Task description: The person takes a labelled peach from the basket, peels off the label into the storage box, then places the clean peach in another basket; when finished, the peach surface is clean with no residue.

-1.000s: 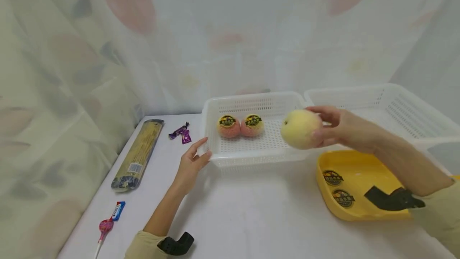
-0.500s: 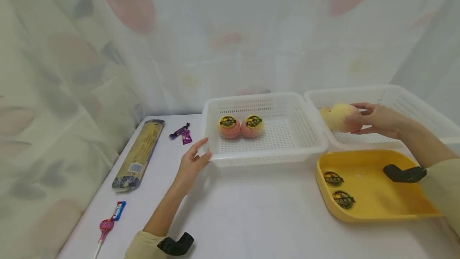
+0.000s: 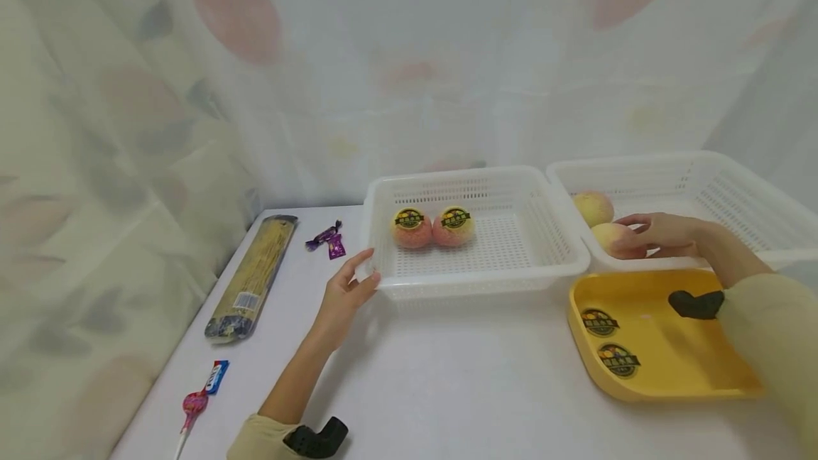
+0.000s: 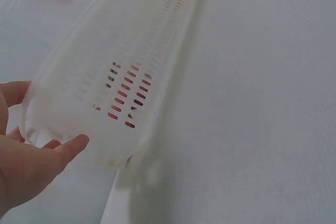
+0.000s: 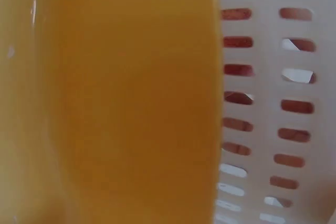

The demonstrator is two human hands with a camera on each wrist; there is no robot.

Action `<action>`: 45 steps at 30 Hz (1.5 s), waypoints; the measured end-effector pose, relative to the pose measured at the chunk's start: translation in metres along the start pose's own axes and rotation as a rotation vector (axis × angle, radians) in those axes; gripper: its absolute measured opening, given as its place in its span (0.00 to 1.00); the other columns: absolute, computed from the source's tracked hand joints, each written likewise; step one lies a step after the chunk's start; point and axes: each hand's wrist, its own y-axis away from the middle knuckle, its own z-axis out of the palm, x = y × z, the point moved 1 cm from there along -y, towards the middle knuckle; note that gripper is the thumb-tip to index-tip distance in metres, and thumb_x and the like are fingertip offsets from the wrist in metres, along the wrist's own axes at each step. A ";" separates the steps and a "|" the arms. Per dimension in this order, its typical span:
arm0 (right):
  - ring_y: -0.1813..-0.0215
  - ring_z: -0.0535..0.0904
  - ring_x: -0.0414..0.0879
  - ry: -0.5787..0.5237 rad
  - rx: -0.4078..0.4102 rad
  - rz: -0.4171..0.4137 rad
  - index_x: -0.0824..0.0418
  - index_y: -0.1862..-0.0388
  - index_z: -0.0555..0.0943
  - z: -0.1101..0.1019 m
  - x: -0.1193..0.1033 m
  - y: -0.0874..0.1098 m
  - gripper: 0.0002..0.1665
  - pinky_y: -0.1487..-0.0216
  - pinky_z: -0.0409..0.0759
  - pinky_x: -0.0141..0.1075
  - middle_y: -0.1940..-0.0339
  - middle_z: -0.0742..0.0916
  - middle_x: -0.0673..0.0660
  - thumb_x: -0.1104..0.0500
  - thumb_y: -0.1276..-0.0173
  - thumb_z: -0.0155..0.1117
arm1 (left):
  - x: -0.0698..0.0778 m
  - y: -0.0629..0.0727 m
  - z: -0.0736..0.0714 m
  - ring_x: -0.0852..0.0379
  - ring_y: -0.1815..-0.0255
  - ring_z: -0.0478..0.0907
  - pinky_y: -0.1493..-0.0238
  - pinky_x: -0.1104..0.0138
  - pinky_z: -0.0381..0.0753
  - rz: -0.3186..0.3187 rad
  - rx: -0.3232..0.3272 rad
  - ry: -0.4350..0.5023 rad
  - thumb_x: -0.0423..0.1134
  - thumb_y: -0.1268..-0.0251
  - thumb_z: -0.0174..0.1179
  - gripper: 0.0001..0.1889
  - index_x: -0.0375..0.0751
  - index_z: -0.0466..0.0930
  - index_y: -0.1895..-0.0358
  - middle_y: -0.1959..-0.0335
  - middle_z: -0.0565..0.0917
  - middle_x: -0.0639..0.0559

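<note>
My left hand (image 3: 339, 304) grips the left corner of a white perforated plastic basket (image 3: 479, 280). In the left wrist view the thumb lies on the outer wall of this basket (image 4: 100, 129). Two pink peaches with round stickers sit side by side inside, a left peach (image 3: 412, 236) and a right peach (image 3: 454, 236). Over a second white basket (image 3: 645, 158), my right hand (image 3: 671, 231) holds a pale yellow-pink peach (image 3: 615, 240) low inside it. Just behind is another peach (image 3: 594, 206). The right wrist view shows only the second basket's slotted wall (image 5: 265, 93) and yellow plastic.
A yellow tray (image 3: 677, 375) with two round stickers (image 3: 618, 360) stands below the second basket, under my right forearm. On the left lie a pack of dried noodles (image 3: 255, 279), purple wrapped candies (image 3: 327, 236) and a lollipop (image 3: 194, 402). Patterned curtains (image 3: 409, 119) hang behind.
My right hand has carried the peach rightward from above the first basket, then lowered it into the second one, in front of the other peach. The left hand keeps its grip on the rim.
</note>
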 end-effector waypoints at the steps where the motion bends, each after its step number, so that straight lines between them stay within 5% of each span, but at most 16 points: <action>1: 0.53 0.75 0.53 0.009 -0.007 0.007 0.72 0.27 0.44 -0.001 0.000 -0.001 0.49 0.49 0.79 0.44 0.49 0.77 0.62 0.50 0.31 0.61 | 0.000 0.000 0.000 0.59 0.49 0.76 0.41 0.64 0.73 0.002 0.000 0.000 0.33 0.31 0.55 0.29 0.44 0.60 0.28 0.36 0.67 0.33; 16: 0.46 0.75 0.58 -0.014 -0.006 0.062 0.67 0.25 0.45 -0.008 0.002 0.005 0.50 0.47 0.78 0.51 0.43 0.78 0.65 0.46 0.31 0.60 | 0.000 0.000 0.000 0.54 0.46 0.75 0.40 0.64 0.73 -0.001 0.001 -0.010 0.33 0.31 0.56 0.29 0.44 0.60 0.28 0.34 0.66 0.35; 23: 0.35 0.61 0.73 0.152 0.078 -0.064 0.71 0.27 0.45 -0.035 -0.004 0.021 0.43 0.47 0.77 0.54 0.30 0.56 0.78 0.49 0.25 0.51 | 0.000 0.000 0.001 0.50 0.44 0.74 0.40 0.63 0.72 0.004 -0.001 -0.009 0.33 0.31 0.55 0.29 0.44 0.60 0.28 0.34 0.66 0.35; 26: 0.35 0.64 0.70 0.166 0.119 -0.156 0.71 0.26 0.44 -0.053 -0.018 0.030 0.38 0.46 0.77 0.53 0.30 0.55 0.78 0.51 0.22 0.45 | 0.001 0.000 0.000 0.50 0.43 0.74 0.41 0.64 0.73 0.012 0.001 -0.021 0.33 0.31 0.55 0.29 0.44 0.60 0.28 0.33 0.65 0.36; 29: 0.39 0.74 0.48 0.139 0.183 -0.229 0.62 0.24 0.46 -0.064 -0.040 0.035 0.35 0.47 0.80 0.43 0.28 0.58 0.69 0.52 0.21 0.43 | 0.000 0.000 0.000 0.50 0.43 0.74 0.41 0.64 0.73 0.014 0.001 -0.038 0.35 0.30 0.55 0.29 0.44 0.60 0.28 0.33 0.65 0.37; 33: 0.49 0.74 0.27 0.069 0.255 -0.342 0.51 0.25 0.51 -0.065 -0.076 0.033 0.32 0.52 0.80 0.28 0.32 0.64 0.56 0.54 0.23 0.47 | 0.000 0.000 -0.001 0.51 0.44 0.74 0.41 0.64 0.73 0.014 0.006 -0.042 0.35 0.30 0.56 0.28 0.44 0.60 0.29 0.33 0.65 0.37; 40: 0.45 0.74 0.38 -0.163 0.215 -0.550 0.51 0.33 0.63 -0.041 -0.138 0.000 0.26 0.51 0.79 0.27 0.41 0.72 0.48 0.64 0.27 0.53 | 0.000 -0.001 -0.002 0.51 0.45 0.75 0.41 0.63 0.73 0.016 0.010 -0.028 0.34 0.31 0.56 0.28 0.44 0.61 0.29 0.35 0.66 0.35; 45: 0.40 0.71 0.43 -0.155 0.183 -0.580 0.57 0.32 0.64 -0.009 -0.163 -0.044 0.29 0.41 0.74 0.36 0.37 0.71 0.55 0.64 0.29 0.58 | 0.000 -0.003 0.000 0.49 0.44 0.75 0.40 0.62 0.72 0.024 -0.002 -0.012 0.34 0.31 0.55 0.28 0.44 0.60 0.29 0.37 0.68 0.32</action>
